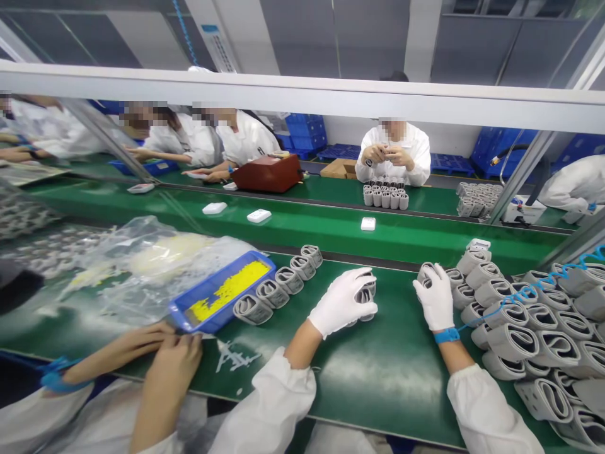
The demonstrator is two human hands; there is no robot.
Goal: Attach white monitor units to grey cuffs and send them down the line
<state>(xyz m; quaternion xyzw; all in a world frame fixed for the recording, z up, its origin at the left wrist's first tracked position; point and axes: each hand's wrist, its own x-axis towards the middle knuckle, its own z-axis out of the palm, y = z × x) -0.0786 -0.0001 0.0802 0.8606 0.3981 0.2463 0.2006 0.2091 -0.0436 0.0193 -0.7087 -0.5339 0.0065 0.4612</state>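
Item, gray rolled cuffs: five in a slanting row (273, 294) beside a blue tray (212, 328); a short group (363, 294) under my left hand (341, 304); the bulk, a stacked mass (513, 340), by my right. State of the work: the sets stand separately, the mass being much the largest; which cuffs are finished and which remain, I cannot tell. Item, my left fingers: thumb and fingers spread about the group, touching it; firmness of grip, cannot tell. Item, my right hand (435, 301): fingers parted at one cuff (426, 272) at the mass's edge; whether they pinch it, cannot tell. Materials: matte, flexible-looking cuffs, coiled into oval loops; white, close-fitting gloves; a blue wristband (447, 335) with coiled cord (520, 293); small yellow pieces (236, 282) in the smooth-walled tray; crinkled clear plastic (137, 277); thin white strips (235, 358), scattered; glossy green tabletop (378, 372).
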